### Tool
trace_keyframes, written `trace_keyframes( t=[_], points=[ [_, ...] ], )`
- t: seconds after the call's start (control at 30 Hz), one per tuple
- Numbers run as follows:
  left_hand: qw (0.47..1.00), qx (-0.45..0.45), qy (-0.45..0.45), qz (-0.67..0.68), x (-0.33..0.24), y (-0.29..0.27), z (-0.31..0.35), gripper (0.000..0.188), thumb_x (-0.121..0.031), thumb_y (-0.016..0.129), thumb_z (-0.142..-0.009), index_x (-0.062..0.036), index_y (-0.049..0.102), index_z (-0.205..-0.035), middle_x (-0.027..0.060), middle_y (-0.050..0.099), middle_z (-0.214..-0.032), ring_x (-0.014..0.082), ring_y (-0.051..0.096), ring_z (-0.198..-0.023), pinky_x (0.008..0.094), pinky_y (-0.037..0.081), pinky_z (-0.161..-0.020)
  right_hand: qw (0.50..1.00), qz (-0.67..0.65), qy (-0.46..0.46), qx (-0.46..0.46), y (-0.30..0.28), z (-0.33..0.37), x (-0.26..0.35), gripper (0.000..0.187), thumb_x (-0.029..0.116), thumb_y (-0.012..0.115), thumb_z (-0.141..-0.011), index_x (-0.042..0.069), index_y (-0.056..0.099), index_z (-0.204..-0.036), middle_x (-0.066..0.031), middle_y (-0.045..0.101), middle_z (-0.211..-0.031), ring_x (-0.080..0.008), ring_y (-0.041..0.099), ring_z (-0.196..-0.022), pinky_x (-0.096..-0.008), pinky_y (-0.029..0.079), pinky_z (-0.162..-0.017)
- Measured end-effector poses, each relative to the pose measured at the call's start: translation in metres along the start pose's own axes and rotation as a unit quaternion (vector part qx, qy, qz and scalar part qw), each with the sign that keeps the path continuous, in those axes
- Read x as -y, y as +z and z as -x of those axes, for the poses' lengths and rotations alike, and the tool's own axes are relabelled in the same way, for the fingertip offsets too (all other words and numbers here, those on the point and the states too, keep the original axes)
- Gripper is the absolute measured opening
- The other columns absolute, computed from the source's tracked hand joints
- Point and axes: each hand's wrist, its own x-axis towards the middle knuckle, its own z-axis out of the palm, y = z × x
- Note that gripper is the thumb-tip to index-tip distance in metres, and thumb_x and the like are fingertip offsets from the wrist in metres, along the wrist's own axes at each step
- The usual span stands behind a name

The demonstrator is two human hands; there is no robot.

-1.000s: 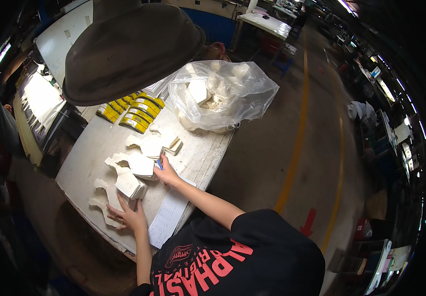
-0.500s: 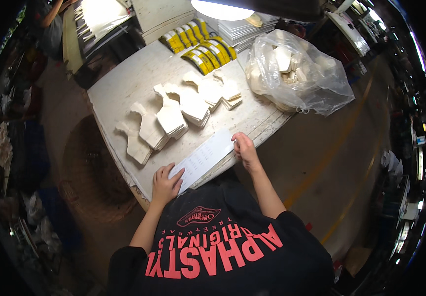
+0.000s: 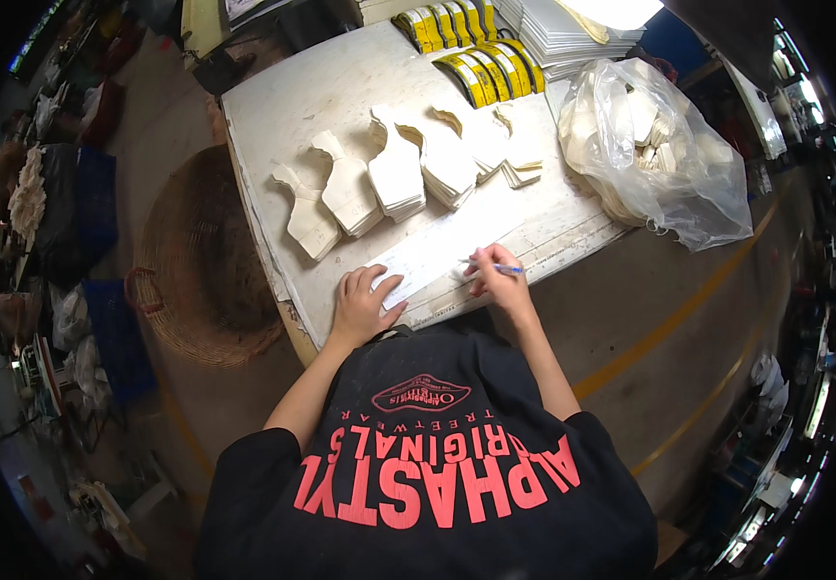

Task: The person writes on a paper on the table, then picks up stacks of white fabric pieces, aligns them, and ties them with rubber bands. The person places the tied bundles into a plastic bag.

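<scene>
Left hand (image 3: 362, 305), fingers loosely spread, should be bracing the paper (image 3: 442, 244) by the table's (image 3: 304, 79) near edge; right hand (image 3: 495, 284) is gripping a pen (image 3: 510, 270).

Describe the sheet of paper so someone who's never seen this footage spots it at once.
Find the white-topped table. Along its near edge, on this side of the cream, curve-edged stacks, lies a long white sheet of paper, the left hand on its left end. Unlike those stacks, it is thin, straight-edged and faintly marked.

far-left tabletop (image 3: 282, 97) free; stacks (image 3: 396, 176) block beyond paper (image 3: 452, 242); bag (image 3: 713, 184) blocks right
</scene>
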Motion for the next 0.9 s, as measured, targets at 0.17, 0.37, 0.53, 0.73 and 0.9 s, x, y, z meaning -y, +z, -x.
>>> trace_keyframes(
  t=[0.17,0.37,0.53,0.73,0.9],
  points=[
    [0.999,-0.001,-0.037,-0.019,-0.003,0.003,0.001,0.037,-0.033,0.083,-0.085,-0.0246,0.077,-0.121,0.0046,0.061,-0.130,0.0295,0.053,-0.127,0.0461,0.040,-0.109,0.997,0.048,-0.038,0.040,0.047,-0.003,-0.010,0.029,0.027,0.063,-0.110,0.002,0.061,-0.095,-0.0045,0.067,-0.073,-0.0084,0.059,-0.055,-0.0261,0.049,-0.049],
    [0.999,-0.026,-0.035,-0.028,-0.004,0.004,-0.002,0.034,-0.031,0.083,-0.084,-0.0275,0.078,-0.117,0.0012,0.062,-0.127,0.0274,0.054,-0.125,0.0439,0.041,-0.107,0.983,0.090,-0.161,-0.005,0.081,-0.025,-0.047,0.037,0.022,0.058,-0.111,0.002,0.055,-0.079,-0.0067,0.056,-0.063,-0.0130,0.045,-0.055,-0.0344,0.040,-0.053],
    [0.998,-0.035,-0.041,-0.027,-0.004,0.005,-0.001,0.034,-0.030,0.084,-0.082,-0.0276,0.079,-0.115,0.0005,0.063,-0.126,0.0265,0.055,-0.123,0.0426,0.042,-0.105,0.948,0.161,-0.273,-0.011,0.082,-0.020,-0.058,0.037,0.019,0.046,-0.114,0.001,0.053,-0.082,-0.0160,0.048,-0.065,-0.0254,0.046,-0.057,-0.0400,0.043,-0.058],
    [0.998,-0.039,-0.041,-0.022,-0.004,0.005,-0.002,0.034,-0.028,0.084,-0.081,-0.0271,0.079,-0.115,0.0001,0.063,-0.125,0.0263,0.055,-0.123,0.0423,0.043,-0.104,0.936,0.193,-0.294,-0.005,0.084,-0.021,-0.060,0.034,0.017,0.049,-0.113,0.000,0.051,-0.083,-0.0184,0.048,-0.067,-0.0320,0.048,-0.058,-0.0416,0.044,-0.059],
    [0.998,-0.029,-0.044,-0.018,-0.001,0.007,0.000,0.035,-0.032,0.082,-0.083,-0.0288,0.077,-0.118,-0.0006,0.061,-0.128,0.0247,0.054,-0.125,0.0439,0.042,-0.106,0.929,0.212,-0.304,0.005,0.086,-0.020,-0.052,0.031,0.014,0.051,-0.111,0.000,0.051,-0.083,-0.0214,0.049,-0.067,-0.0386,0.050,-0.058,-0.0430,0.044,-0.059]
  ],
)
